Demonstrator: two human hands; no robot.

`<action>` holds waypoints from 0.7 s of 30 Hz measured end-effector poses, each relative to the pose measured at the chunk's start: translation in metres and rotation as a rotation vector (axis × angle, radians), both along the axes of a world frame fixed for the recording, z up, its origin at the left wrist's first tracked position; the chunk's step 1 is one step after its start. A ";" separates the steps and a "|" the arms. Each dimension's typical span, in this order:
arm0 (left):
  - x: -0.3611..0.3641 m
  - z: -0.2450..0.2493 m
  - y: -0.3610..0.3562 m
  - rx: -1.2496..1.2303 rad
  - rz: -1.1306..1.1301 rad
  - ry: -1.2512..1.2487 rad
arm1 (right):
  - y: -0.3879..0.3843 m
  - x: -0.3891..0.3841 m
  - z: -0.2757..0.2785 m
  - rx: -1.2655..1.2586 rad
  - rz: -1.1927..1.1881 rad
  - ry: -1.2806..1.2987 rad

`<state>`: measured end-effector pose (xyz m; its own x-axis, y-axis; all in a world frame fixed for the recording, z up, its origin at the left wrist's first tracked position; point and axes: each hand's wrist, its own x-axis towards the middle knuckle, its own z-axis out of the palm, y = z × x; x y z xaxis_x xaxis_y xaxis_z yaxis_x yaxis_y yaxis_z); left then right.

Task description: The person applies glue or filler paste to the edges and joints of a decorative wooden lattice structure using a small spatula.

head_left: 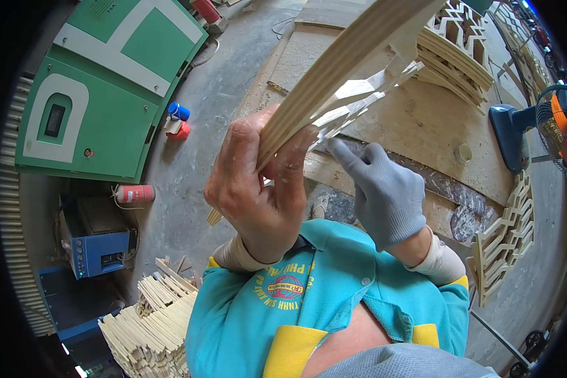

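Observation:
My bare left hand [258,179] is wrapped around the lower end of a long pale wooden slat piece [340,69], which is raised at a slant over the table edge. Thin zigzag wooden parts [353,101] show along its right side. My right hand [387,195], in a grey knit glove, is close to these parts. Its index finger points at them, and the other fingers are curled in. Whatever may be between those gloved fingers cannot be made out.
A dusty wooden worktable [447,142] carries stacked zigzag wooden pieces [457,60] and a blue fan [516,129]. More zigzag frames [504,233] stand at the right. At the left are a green machine cabinet [116,94], a fire extinguisher [134,193] and piled wooden strips [148,324].

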<state>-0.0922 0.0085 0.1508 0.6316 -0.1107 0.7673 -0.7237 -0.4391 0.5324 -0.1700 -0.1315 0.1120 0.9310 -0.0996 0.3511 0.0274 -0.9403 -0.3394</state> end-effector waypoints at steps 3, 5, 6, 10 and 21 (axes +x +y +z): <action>0.002 -0.003 0.003 -0.008 0.016 0.007 | -0.006 -0.001 0.003 0.021 0.019 -0.003; 0.001 -0.002 0.003 -0.009 0.016 0.015 | -0.007 0.006 -0.003 -0.025 -0.049 0.004; 0.001 -0.001 0.003 -0.007 0.016 0.015 | -0.006 0.009 -0.005 -0.049 -0.084 0.006; -0.002 0.001 0.005 -0.027 0.019 0.069 | -0.003 0.000 0.004 -0.003 0.063 0.071; 0.003 -0.007 0.019 -0.085 0.076 0.046 | -0.021 -0.003 -0.005 0.294 0.148 0.046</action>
